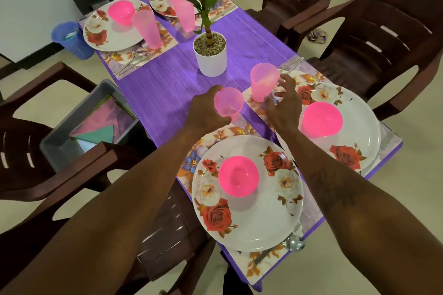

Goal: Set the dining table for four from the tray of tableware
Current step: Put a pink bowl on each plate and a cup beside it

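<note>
My left hand [206, 112] grips a pink tumbler [229, 103] upright, at the far edge of the near floral placemat [199, 151]. My right hand [284, 103] hovers with spread fingers just right of a second pink tumbler [263, 81], which stands on the right placemat; I cannot tell whether the fingers touch it. A rose-patterned plate [251, 223] with a pink bowl [238, 176] lies nearest me. Another plate [359, 132] with a pink bowl [321, 120] lies to its right. Two far settings each hold a plate [105, 31], bowl and tumbler.
A potted plant in a white pot [210, 55] stands mid-table on the purple cloth [167, 93]. A grey tray [91, 124] with folded napkins sits on a brown chair at left. Brown chairs [383, 31] ring the table. A blue bin [69, 39] stands on the floor far left.
</note>
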The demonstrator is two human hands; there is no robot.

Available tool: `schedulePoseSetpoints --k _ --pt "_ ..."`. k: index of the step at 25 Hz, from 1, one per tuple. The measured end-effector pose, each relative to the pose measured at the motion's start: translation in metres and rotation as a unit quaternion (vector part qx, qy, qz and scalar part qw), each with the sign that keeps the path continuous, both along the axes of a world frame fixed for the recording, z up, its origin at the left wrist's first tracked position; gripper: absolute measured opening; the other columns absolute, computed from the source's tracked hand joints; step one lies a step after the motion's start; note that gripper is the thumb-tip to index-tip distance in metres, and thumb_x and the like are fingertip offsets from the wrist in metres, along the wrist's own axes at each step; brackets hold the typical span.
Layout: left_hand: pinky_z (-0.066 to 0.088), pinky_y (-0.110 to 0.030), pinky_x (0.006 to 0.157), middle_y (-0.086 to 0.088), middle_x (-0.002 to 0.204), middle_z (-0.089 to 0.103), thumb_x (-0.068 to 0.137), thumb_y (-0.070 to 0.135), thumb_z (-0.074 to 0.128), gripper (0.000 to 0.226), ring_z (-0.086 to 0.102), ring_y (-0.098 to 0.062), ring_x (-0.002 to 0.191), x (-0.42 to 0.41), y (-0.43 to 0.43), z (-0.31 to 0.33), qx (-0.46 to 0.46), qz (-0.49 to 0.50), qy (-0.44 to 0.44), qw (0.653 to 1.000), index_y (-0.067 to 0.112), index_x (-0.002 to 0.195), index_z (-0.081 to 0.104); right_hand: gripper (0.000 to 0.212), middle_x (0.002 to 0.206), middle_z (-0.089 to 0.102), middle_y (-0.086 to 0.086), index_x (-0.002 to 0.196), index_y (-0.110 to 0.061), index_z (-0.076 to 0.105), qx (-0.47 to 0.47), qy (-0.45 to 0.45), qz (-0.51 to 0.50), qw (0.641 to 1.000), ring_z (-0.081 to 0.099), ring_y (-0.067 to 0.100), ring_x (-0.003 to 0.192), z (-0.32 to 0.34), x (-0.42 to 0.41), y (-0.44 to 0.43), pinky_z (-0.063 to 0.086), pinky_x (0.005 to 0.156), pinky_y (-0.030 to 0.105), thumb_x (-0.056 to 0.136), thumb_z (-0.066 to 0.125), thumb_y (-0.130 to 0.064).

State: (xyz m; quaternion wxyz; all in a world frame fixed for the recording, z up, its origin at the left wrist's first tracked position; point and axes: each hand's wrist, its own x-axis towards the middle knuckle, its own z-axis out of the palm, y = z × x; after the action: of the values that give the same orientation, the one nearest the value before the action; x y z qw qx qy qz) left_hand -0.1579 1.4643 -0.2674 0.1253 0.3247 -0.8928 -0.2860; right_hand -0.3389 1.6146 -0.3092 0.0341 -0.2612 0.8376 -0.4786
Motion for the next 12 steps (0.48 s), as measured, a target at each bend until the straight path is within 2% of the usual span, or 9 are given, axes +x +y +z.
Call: schedulePoseSetpoints --k 3,5,8,10,12 --pt "0.060 -0.036 0.084 0.001 0.098 0.076 0.063 0.040 0.081 0.065 0.071 -0.018 0.083 0.004 -0.003 -0.005 0.000 0.012 0.016 1.000 0.017 0.122 0.068 0.064 0.126 0.068 -0.001 0.139 -0.022 0.050 0.013 -0.009 0.000 1.000 0.072 0.021 0.097 -0.004 -0.002 0.003 0.059 0.084 0.045 0.081 0.075 -0.013" --pt "0.060 -0.040 0.085 -0.002 0.099 0.077 0.066 0.037 0.077 0.060 0.072 -0.018 0.084 0.007 -0.006 -0.008 -0.002 0.022 0.021 1.000 0.013 0.121 0.070 0.058 0.123 0.070 -0.003 0.136 -0.022 0.052 0.014 -0.007 -0.021 1.000 0.071 0.019 0.095 -0.004 0.001 0.004 0.059 0.083 0.042 0.083 0.073 -0.015" --pt "0.059 -0.035 0.087 -0.004 0.110 0.074 0.068 0.041 0.073 0.073 0.071 -0.020 0.094 0.007 -0.004 -0.010 0.023 0.027 0.017 0.999 0.014 0.135 0.061 0.041 0.105 0.072 -0.004 0.122 -0.021 0.059 0.007 0.002 -0.024 1.000 0.069 0.016 0.088 -0.009 0.016 0.005 0.058 0.078 0.040 0.083 0.066 -0.012" --pt "0.055 -0.030 0.089 -0.006 0.116 0.072 0.064 0.043 0.073 0.090 0.070 -0.023 0.101 0.004 0.004 -0.012 0.057 0.026 -0.002 0.998 0.017 0.147 0.050 0.043 0.097 0.073 -0.003 0.120 -0.022 0.062 0.024 -0.017 0.047 0.998 0.068 0.015 0.085 -0.016 0.035 0.007 0.058 0.080 0.039 0.080 0.064 -0.007" --pt "0.050 -0.027 0.091 -0.012 0.125 0.070 0.060 0.039 0.081 0.109 0.068 -0.029 0.111 -0.005 0.010 -0.017 0.091 -0.010 -0.045 0.995 0.019 0.157 0.037 0.044 0.095 0.074 -0.001 0.121 -0.020 0.066 0.030 -0.046 0.082 0.995 0.069 0.018 0.085 -0.020 0.049 0.006 0.057 0.084 0.037 0.079 0.063 -0.006"
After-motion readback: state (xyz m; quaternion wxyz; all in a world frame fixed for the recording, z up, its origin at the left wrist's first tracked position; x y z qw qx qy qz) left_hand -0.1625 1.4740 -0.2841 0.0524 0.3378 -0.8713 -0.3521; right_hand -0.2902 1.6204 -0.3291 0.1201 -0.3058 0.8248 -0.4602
